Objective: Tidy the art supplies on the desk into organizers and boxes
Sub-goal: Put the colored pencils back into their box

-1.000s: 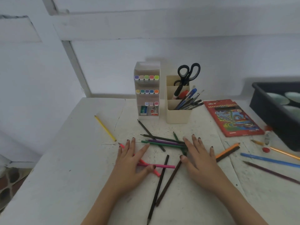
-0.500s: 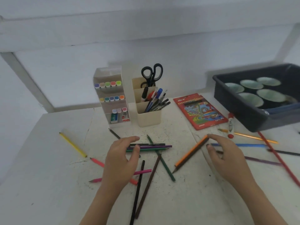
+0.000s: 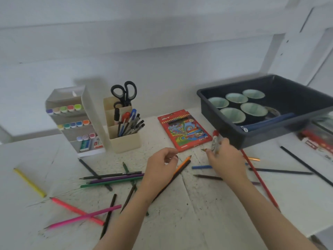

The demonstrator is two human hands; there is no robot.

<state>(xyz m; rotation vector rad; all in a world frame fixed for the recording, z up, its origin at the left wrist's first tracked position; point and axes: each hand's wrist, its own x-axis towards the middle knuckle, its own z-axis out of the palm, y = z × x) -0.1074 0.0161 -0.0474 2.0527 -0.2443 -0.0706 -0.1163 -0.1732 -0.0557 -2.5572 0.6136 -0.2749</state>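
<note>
Hands: left hand point(image 3: 162, 166) hovers with its fingers loosely curled and nothing seen in them. The right hand point(image 3: 226, 159) reaches further forward, well apart from the left.
Right-hand contact: its fingertips point(image 3: 209, 152) sit at the foot of an upright red-capped tube point(image 3: 215, 141), probably glue. Blur hides whether they have closed round it.
Coloured pencils: loose across the surface point(image 3: 198, 222), crossing one another. The orange pencil point(image 3: 182, 166) lies just under the left hand, and the yellow pencil point(image 3: 29, 183) lies far out to the left.
Pencil box point(image 3: 183, 130): flat between the hands and the wall, its likely role being home for the loose pencils.
Organizers: the marker rack point(image 3: 75, 123) and the cream pen holder point(image 3: 124, 141), with scissors point(image 3: 124, 91) in it, stand side by side at the back.
Dark tray point(image 3: 252, 139): right rear, holding pale cups, just beside the tube.
Reading: the tube stands in the way of the pencils, so clearing it first seems sensible.
</note>
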